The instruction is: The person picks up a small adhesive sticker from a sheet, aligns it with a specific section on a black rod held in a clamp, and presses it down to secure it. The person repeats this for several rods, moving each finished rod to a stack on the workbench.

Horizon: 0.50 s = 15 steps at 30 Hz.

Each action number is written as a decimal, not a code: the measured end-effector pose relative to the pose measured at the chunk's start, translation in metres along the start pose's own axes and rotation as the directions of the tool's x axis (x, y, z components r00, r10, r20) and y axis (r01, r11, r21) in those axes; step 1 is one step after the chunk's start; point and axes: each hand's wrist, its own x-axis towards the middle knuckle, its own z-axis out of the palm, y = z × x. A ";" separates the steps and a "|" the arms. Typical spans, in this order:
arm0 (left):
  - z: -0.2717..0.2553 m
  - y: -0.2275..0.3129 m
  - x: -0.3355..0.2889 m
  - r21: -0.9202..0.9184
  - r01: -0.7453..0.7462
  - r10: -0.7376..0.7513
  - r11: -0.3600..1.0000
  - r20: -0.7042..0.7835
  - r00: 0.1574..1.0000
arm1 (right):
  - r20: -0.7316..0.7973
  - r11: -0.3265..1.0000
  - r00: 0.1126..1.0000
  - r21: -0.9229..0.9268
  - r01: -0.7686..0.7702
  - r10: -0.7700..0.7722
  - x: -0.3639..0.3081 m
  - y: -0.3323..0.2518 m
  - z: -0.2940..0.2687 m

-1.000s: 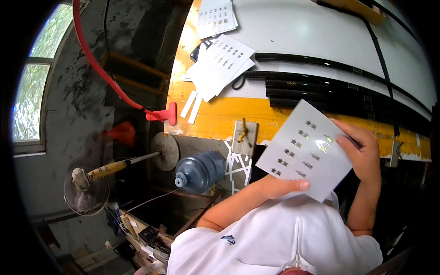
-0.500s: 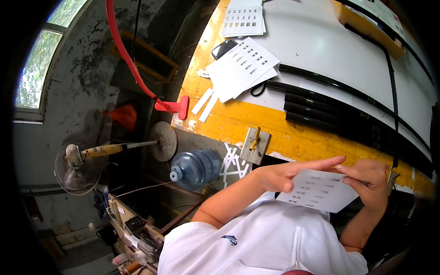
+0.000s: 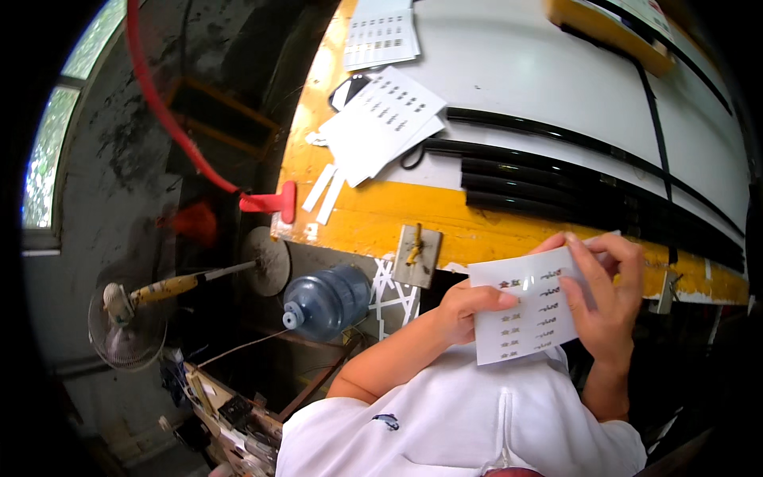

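Observation:
A white sheet of small printed decals (image 3: 524,330) is held in front of my chest, its rows of dark and reddish marks facing up. My left hand (image 3: 469,308) grips its left edge, thumb on the printed face and the other fingers hidden beneath. At the upper right edge, my right hand (image 3: 606,290) has its fingers bent around the sheet. The index fingertip touches the top corner, and the thumb lies over the right side.
On the yellow-edged table (image 3: 366,215) lie more decal sheets (image 3: 385,119), a phone (image 3: 347,91), white paper strips (image 3: 330,195) and several glossy black tubes (image 3: 524,179). A red-handled tool (image 3: 274,203) rests at its corner. A water jug (image 3: 330,298) and a fan (image 3: 127,326) stand left.
The sheet has tilted up so its print faces me more. My right hand has shifted to its upper right edge, fingers more bent. My left hand's fingers have drawn in beneath it.

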 end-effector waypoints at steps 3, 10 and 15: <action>0.001 -0.002 0.002 0.023 0.017 -0.016 1.000 -0.020 1.000 | -0.048 0.992 0.997 0.112 -0.054 0.060 -0.006 0.000 0.012; 0.007 0.035 -0.013 0.302 -0.235 0.326 0.924 -0.301 0.896 | -0.091 0.995 0.991 0.031 -0.095 0.097 0.004 0.024 0.004; -0.033 0.114 -0.015 0.562 -0.467 0.719 0.683 -0.404 0.566 | -0.016 0.980 0.986 -0.117 -0.164 0.163 0.018 0.069 0.014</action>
